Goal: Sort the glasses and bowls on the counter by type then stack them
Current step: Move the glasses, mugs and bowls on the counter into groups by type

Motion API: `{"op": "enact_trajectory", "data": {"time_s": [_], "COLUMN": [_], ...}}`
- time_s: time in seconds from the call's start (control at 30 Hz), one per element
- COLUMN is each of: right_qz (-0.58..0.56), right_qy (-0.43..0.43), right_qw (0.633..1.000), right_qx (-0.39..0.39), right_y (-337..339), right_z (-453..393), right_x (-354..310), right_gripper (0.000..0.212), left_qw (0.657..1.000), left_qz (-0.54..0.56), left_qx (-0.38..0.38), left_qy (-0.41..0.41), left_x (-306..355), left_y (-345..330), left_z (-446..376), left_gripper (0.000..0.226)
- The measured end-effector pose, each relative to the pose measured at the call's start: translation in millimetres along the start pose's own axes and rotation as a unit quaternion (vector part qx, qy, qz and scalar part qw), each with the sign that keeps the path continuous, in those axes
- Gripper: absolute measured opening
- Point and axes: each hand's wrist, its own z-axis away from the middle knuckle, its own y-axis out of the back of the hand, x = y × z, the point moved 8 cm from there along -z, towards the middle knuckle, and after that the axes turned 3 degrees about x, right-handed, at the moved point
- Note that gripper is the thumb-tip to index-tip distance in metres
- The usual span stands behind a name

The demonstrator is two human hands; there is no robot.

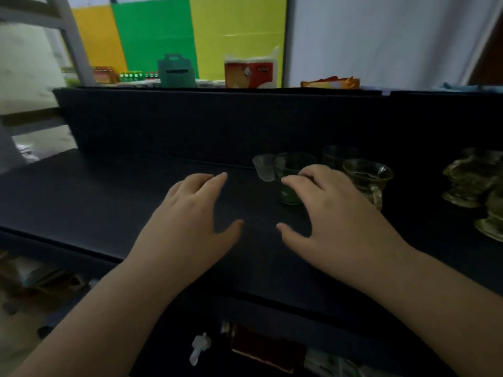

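My left hand (190,213) hovers spread and empty over the dark counter (95,197), left of the green glass (292,178). My right hand (329,213) is spread too, fingertips at the green glass. A clear glass (264,167) stands just left of the green glass, an amber bowl (367,178) just right.

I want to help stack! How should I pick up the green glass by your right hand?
Wrap your fingers round the side wall of the green glass, coming from the near right, where the right hand is. It stands upright, and a clear glass crowds its left.
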Motion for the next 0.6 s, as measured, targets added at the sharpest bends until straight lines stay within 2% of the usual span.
{"op": "enact_trajectory", "data": {"time_s": [0.33, 0.6], "right_qz": [0.046, 0.059], "right_qy": [-0.117, -0.157], "right_qw": [0.992, 0.985], "right_qx": [0.01, 0.029], "right_y": [-20, -15], "right_z": [-14, -16], "right_x": [-6, -1], "right_gripper": [0.07, 0.07], "left_qw": [0.985, 0.974], "left_qz": [0.044, 0.003], "left_qx": [-0.133, -0.19], "left_qy": [-0.103, -0.12], "left_x": [-14, 10], "left_y": [-60, -123], "left_z": [-109, -166], "left_gripper": [0.081, 0.088]}}
